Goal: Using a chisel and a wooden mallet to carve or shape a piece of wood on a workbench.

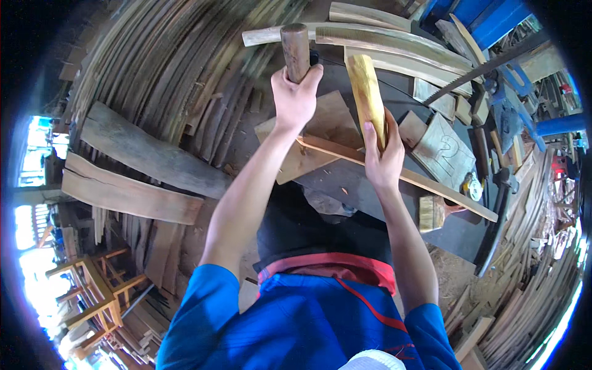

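Observation:
My left hand [295, 97] is closed around a dark brown, cylindrical wooden piece [295, 44], raised upright at the upper middle, its lower part hidden by my fingers. Just to its right, my right hand [383, 148] grips a thick, pale yellow piece of wood [365, 83] along its lower end, thumb on the face. Beneath both hands a long, narrow wooden strip [445, 193] lies slanting across flat wooden boards [333, 111] on a dark work surface [452, 242]. Right of my right hand lie a carved square board [443, 153] and a wide brush [430, 213].
Stacked planks [132, 61] fill the left, with two curved boards [129, 188]. A hand saw [484, 69], blue clamps [516, 80], a long dark metal tool [497, 225] and a tape measure [472, 186] sit at the right. A wooden stool frame [92, 283] stands lower left.

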The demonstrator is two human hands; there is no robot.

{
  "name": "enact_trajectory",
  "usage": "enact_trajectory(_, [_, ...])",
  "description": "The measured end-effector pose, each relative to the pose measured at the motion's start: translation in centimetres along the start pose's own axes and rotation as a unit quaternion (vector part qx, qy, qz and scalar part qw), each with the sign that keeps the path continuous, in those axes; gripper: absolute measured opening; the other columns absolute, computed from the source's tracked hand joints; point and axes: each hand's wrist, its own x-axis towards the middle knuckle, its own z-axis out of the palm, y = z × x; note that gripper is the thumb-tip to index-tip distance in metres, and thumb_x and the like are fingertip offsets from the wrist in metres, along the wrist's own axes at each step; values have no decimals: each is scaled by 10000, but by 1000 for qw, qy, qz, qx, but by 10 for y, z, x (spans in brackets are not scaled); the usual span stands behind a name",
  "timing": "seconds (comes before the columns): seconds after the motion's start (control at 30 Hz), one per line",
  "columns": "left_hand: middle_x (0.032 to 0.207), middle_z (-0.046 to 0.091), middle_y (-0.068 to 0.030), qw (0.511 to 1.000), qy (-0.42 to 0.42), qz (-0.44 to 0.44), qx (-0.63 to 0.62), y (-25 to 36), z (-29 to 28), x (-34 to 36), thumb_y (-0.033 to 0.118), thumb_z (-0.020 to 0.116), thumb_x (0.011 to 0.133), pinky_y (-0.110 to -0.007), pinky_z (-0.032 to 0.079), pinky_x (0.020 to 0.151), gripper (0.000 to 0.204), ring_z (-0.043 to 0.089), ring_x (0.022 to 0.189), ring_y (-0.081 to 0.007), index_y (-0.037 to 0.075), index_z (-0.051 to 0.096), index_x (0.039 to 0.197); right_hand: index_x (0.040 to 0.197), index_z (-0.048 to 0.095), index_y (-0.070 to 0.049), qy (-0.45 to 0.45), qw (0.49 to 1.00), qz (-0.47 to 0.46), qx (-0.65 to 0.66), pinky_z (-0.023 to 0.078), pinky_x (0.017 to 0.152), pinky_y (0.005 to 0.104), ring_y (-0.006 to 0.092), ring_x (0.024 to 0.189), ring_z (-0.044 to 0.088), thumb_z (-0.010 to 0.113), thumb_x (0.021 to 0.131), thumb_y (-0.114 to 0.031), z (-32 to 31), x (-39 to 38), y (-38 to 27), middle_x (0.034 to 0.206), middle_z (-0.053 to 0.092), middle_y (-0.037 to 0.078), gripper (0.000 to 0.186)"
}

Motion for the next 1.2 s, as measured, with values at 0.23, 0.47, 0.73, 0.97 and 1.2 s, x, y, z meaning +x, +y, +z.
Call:
enact_trajectory(0.23, [519,426,56,998,14,-61,10,-2,4,20,157,666,799,-274,273,447,347,362,477,-40,98,420,561,1283,499,49,-3,998,6,-65,482,913,416,396,1076,609,572,939,-396,5,-1,0,1180,607,252,567])
enact_trajectory(0.47, [485,437,34,992,40,-80,90,-15,3,35,190,646,776,-280,306,441,353,399,460,-60,67,431,524,1298,493,46,-2,997,19,-69,476,927,416,388,1083,610,566,940,-406,6,0,-2,1185,606,255,581])
enact_trajectory(0.73, [473,547,-99,970,-22,-65,231,-19,15,36,296,652,745,-352,468,504,402,584,469,-183,-9,513,524,1308,492,33,-4,996,34,-85,482,908,421,387,1073,616,554,946,-418,6,1,-2,1163,613,258,581])
enact_trajectory(0.97, [524,589,-178,955,-45,-80,282,-15,19,40,357,638,739,-403,507,576,415,653,554,-306,-29,589,595,1279,520,33,19,999,37,-12,494,854,377,313,987,631,574,951,-391,11,9,7,1089,640,220,539])
enact_trajectory(1.2, [716,644,-239,944,-45,-66,319,-7,20,23,397,641,775,-473,518,680,398,654,743,-417,0,660,784,1286,503,48,-8,965,207,160,486,848,331,229,924,626,557,971,-367,-4,19,-5,1001,654,164,523])
